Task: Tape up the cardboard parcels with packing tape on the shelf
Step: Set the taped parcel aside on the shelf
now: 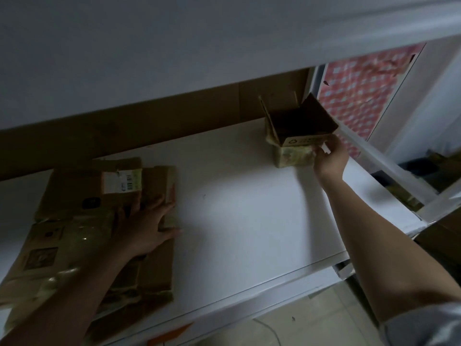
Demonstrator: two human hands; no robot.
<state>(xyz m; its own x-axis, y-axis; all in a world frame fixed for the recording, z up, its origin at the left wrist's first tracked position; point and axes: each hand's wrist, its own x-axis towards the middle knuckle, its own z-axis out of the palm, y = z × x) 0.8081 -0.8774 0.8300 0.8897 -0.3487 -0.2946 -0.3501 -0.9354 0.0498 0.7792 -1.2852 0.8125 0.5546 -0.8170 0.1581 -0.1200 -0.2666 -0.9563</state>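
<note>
Cardboard everywhere, dim light. Far left on white shelf (237,201): pile of flattened boxes (74,221), lying flat, old glossy tape patches on several, white shipping label (122,182) with barcode on the top rear piece. Left hand (147,226) pressing down on the pile's right side, palm flat, fingers straight and spread, thumb reaching off the edge toward bare shelf, gripping nothing. Mid shelf bare white, brown cardboard backing (154,123) along the rear wall. Right rear: 1 small open box (296,141) standing upright, flaps up, inside dark, recycling mark printed on front flap, tape-wrinkled lower body. Right hand (329,158) at the box's front right corner, fingers curled on the flap edge, pinching it. Further right: white shelf frame rail (389,168), red-and-white patterned sheet (361,91) behind it. Packing tape roll not visible
</note>
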